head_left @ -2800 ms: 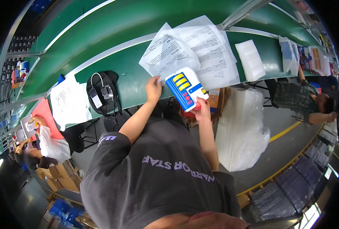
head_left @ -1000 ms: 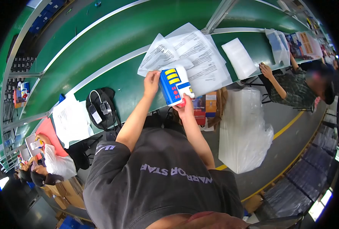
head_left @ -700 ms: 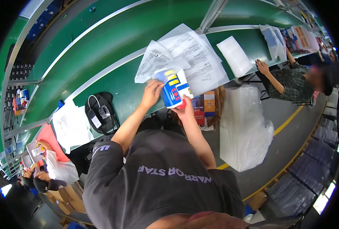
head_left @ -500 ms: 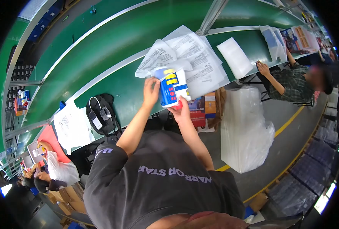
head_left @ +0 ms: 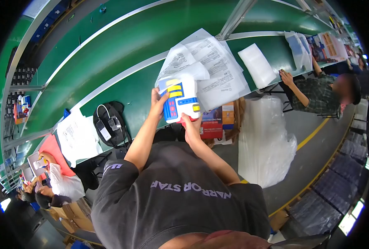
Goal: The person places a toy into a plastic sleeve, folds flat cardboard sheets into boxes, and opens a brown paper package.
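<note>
Together on toy (head_left: 185, 96): left hand (head_left: 157, 103), right hand (head_left: 192, 128)

Blue-and-white plastic toy with yellow bars, red buttons and red part at lower end (head_left: 185, 99): tilted, white side right, held up at bench's near edge. Translucent plastic bag with dark print (head_left: 179, 60): crumpled, mouth edge at toy's top, film over its upper left corner, rest overlapping printed translucent bags (head_left: 224, 68) spread flat.
</note>
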